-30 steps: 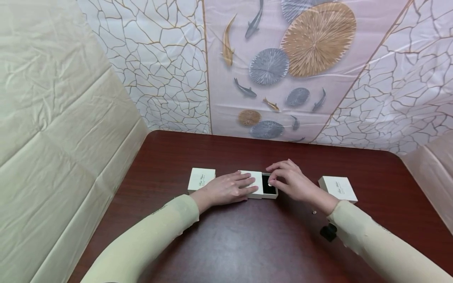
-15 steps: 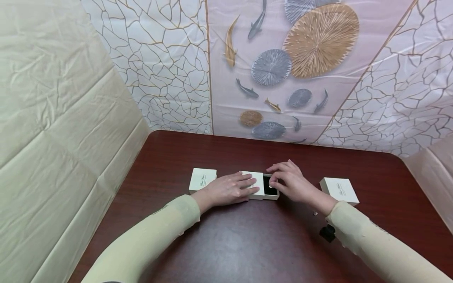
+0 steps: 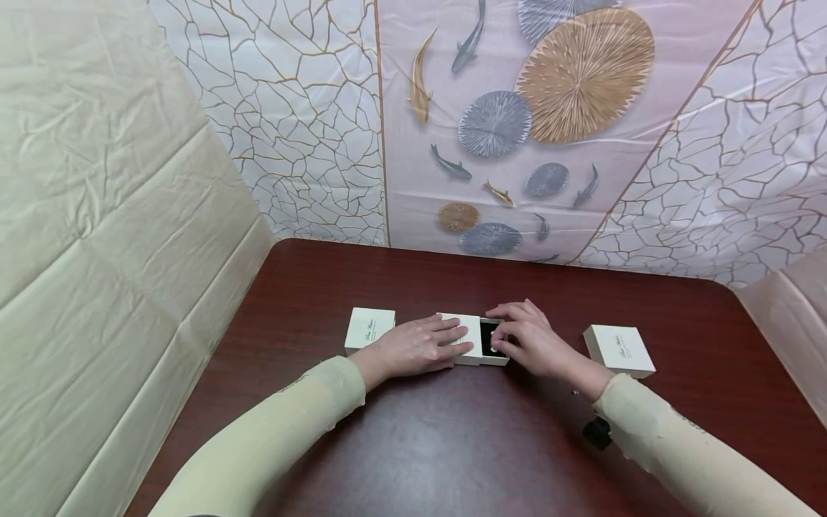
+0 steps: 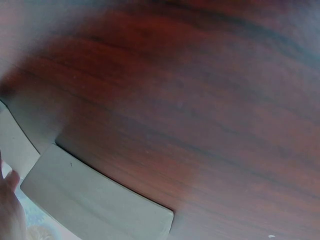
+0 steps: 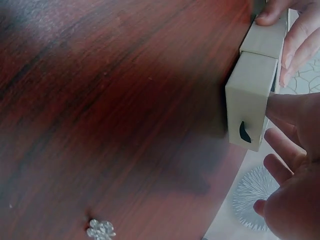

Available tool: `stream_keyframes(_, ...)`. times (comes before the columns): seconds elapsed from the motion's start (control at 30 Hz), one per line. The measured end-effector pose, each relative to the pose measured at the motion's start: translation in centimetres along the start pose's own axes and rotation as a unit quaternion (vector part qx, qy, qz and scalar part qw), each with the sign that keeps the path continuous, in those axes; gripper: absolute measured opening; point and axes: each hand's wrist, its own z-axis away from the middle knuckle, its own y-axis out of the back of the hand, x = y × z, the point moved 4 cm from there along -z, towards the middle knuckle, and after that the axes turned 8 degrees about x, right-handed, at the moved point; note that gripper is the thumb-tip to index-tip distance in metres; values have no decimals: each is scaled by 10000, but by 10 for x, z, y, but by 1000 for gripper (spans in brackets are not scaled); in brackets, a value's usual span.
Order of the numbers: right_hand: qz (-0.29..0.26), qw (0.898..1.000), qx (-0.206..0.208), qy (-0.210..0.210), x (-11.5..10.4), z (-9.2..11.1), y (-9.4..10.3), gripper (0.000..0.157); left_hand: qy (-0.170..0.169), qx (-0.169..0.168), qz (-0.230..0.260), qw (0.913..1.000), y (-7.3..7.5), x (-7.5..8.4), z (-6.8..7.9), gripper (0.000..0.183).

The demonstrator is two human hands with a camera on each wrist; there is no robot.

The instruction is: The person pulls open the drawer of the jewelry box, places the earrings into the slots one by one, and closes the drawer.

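Observation:
A white drawer box (image 3: 472,332) sits mid-table with its drawer (image 3: 502,360) pulled out to the right, showing a black lining (image 3: 487,332). My left hand (image 3: 420,345) holds the outer sleeve, fingers spread across the top; the right wrist view has its thumb (image 5: 270,14) against the near side. Over the drawer, my right hand (image 3: 531,343) pinches a tiny shiny piece of jewelry (image 3: 494,342) between thumb and forefinger at the lining. The fingers partly hide that piece. In the right wrist view, a dark ribbon tab (image 5: 244,132) shows on the drawer front.
White lettered boxes stand at either side, one at left (image 3: 369,327) and one at right (image 3: 620,350). A sparkling flower-shaped piece (image 5: 101,229) lies on the dark red table (image 3: 413,445). Beside the right sleeve is a small black object (image 3: 596,433). Patterned cloth (image 3: 310,129) hangs behind.
My right hand has shifted slightly toward me over the drawer, its fingertips still at the lining. The left hand and the box have stayed put.

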Motion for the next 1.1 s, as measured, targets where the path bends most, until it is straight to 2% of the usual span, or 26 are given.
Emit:
stream_keyframes(0.23,-22,9999,-110,-83,2,0,-1,13,-13,23,31,10000,0,0,-1,43)
stream_keyframes(0.4,159,9998,-123,-47,2,-1,0,12,-19,38,48,10000,-1,0,-1,44)
stream_keyframes(0.63,630,9979,87,93,1,-3,3,10,-23,70,32,10000,-1,0,0,43)
stream_keyframes(1.1,956,9945,193,392,-1,-6,2,13,18,53,71,10000,-2,0,1,44)
